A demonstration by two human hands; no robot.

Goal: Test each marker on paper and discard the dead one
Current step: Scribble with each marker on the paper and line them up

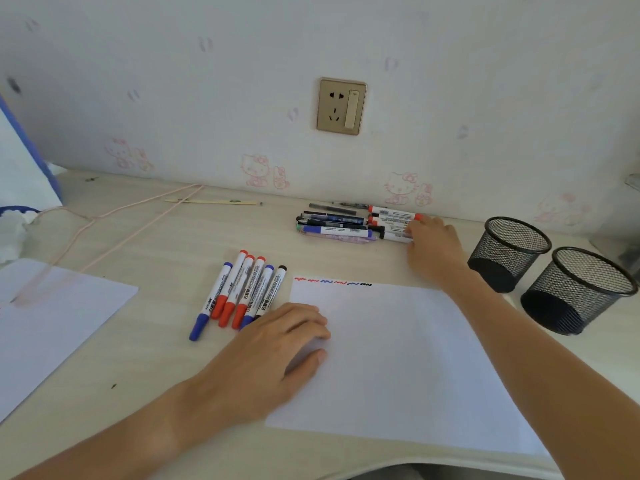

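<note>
A white sheet of paper (398, 358) lies on the desk with short red, blue and black scribbles (332, 281) along its top edge. My left hand (277, 344) presses flat on the sheet's left edge. Left of the paper lies a row of several whiteboard markers (239, 292) with red, blue and black caps. Near the wall lies a pile of pens and markers (353, 225). My right hand (433, 244) reaches to the pile's right end, its fingertips on the white markers with red and black caps (393, 223); whether it grips one is hidden.
Two black mesh pen cups (509, 252) (581, 289) stand at the right. Another white sheet (52, 317) lies at the left. A pink cord (114, 220) runs across the desk's back left, with a thin stick (211, 201) by the wall. A socket (341, 106) is on the wall.
</note>
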